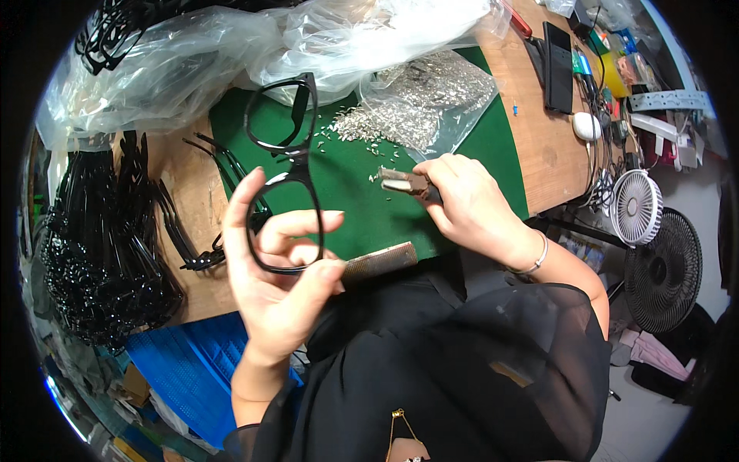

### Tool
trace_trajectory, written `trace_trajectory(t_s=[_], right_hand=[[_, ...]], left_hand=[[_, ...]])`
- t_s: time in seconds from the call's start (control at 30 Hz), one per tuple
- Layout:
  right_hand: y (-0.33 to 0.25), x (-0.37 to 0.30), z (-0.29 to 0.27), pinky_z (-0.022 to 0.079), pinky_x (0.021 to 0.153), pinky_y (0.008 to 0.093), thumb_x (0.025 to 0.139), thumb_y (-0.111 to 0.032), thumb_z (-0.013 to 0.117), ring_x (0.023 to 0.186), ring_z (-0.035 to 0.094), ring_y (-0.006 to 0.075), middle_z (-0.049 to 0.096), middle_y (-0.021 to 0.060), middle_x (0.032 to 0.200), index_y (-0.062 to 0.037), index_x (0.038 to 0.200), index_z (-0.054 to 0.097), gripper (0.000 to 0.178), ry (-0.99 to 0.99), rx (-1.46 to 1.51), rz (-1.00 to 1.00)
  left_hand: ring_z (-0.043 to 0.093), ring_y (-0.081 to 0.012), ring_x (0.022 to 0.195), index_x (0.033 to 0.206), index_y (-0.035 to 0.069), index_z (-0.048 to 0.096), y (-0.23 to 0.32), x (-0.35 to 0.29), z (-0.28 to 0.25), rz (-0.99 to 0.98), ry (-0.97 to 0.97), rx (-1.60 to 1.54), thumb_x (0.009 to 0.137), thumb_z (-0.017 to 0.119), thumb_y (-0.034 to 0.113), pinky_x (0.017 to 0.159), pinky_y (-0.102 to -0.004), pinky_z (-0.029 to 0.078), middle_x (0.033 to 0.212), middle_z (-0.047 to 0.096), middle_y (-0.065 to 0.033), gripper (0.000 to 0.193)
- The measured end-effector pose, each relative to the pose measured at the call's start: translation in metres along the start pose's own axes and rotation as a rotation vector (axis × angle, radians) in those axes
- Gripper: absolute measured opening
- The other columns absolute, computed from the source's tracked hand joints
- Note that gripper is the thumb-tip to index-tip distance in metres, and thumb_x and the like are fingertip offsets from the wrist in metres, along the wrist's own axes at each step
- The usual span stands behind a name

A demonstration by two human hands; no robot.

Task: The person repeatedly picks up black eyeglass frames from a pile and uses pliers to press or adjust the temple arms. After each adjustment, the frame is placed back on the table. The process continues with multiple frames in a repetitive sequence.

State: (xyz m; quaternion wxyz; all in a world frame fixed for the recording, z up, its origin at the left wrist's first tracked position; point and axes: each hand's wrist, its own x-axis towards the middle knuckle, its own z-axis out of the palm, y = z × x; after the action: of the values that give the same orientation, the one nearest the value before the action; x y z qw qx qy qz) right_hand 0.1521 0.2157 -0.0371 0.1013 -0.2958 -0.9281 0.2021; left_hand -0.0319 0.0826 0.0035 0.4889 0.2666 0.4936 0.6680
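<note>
My left hand [281, 308] is closed on a black eyeglass frame [308, 179], held upright by its lower rim. No lenses can be made out in it. A flat, worn bar with a ridged face [382, 260] sits at the table's near edge, just beside that hand. My right hand [469, 196] grips pliers [408, 185] with worn brown and silvery jaws pointing left, near the small pile of tiny silver metal pieces [366, 125]. Whether the jaws pinch a piece is too small to tell. The clear bag [454, 96] beyond holds many more such pieces.
A green mat [485, 173] covers the wooden table [531, 146]. Black eyeglass frames [100, 246] are heaped at left, several more [192, 246] beside the mat. Clear plastic sheeting [254, 46] lies across the back. A phone [558, 68], cables and fans [637, 206] stand at right.
</note>
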Motion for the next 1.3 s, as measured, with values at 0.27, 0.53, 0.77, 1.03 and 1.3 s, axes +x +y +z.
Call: trace_trajectory(t_s=[0.27,0.53,0.77,1.03,1.3], right_hand=[[0.009,0.010,0.048,0.038,0.065,0.0391,0.066,-0.003,0.059,0.075,0.051,0.0300,0.052,0.0111,0.075,-0.0029,0.083,0.052,0.018,-0.107,0.145,0.049],[0.014,0.020,0.040,0.040,0.064,0.0388,0.071,-0.009,0.059,0.075,0.053,0.0301,0.053,0.0121,0.076,-0.0027,0.082,0.053,0.014,-0.324,0.196,0.100],[0.006,0.010,0.041,0.039,0.063,0.0398,0.067,-0.008,0.060,0.071,0.052,0.0288,0.052,0.0114,0.074,-0.0037,0.080,0.051,0.017,-0.142,0.014,-0.073],[-0.035,-0.015,-0.016,0.039,0.054,0.0211,0.081,-0.008,0.061,0.062,0.045,0.0048,0.051,0.0008,0.071,-0.0022,0.082,0.053,0.010,0.054,1.000,0.201],[-0.040,-0.017,-0.012,0.041,0.054,0.0191,0.082,-0.009,0.061,0.063,0.048,0.0045,0.051,0.0017,0.074,-0.0010,0.083,0.051,0.013,0.132,1.022,0.229]], left_hand=[[0.053,-0.0116,0.053,0.137,0.005,-0.001,-0.028,-0.004,0.001,0.189,0.008,-0.194,0.061,0.076,0.011,0.056,-0.0261,0.047,0.105,0.053,-0.0145,0.109],[0.061,-0.0192,0.061,0.136,0.002,-0.003,-0.016,-0.004,-0.002,0.240,0.060,-0.147,0.064,0.073,0.000,0.066,-0.0357,0.054,0.106,0.055,-0.0172,0.105],[0.060,-0.0196,0.066,0.136,0.005,0.000,-0.021,-0.004,0.009,0.258,-0.023,0.000,0.061,0.073,-0.005,0.066,-0.0340,0.053,0.107,0.052,-0.0211,0.105],[0.055,-0.0153,0.088,0.135,0.006,0.003,-0.043,-0.001,0.031,0.217,-0.110,0.360,0.069,0.065,-0.008,0.078,-0.0253,0.048,0.117,0.049,-0.0180,0.092],[0.055,-0.0135,0.082,0.134,0.004,0.006,-0.049,-0.003,0.047,0.372,-0.049,0.516,0.068,0.065,-0.011,0.072,-0.0221,0.049,0.118,0.048,-0.0183,0.090]])
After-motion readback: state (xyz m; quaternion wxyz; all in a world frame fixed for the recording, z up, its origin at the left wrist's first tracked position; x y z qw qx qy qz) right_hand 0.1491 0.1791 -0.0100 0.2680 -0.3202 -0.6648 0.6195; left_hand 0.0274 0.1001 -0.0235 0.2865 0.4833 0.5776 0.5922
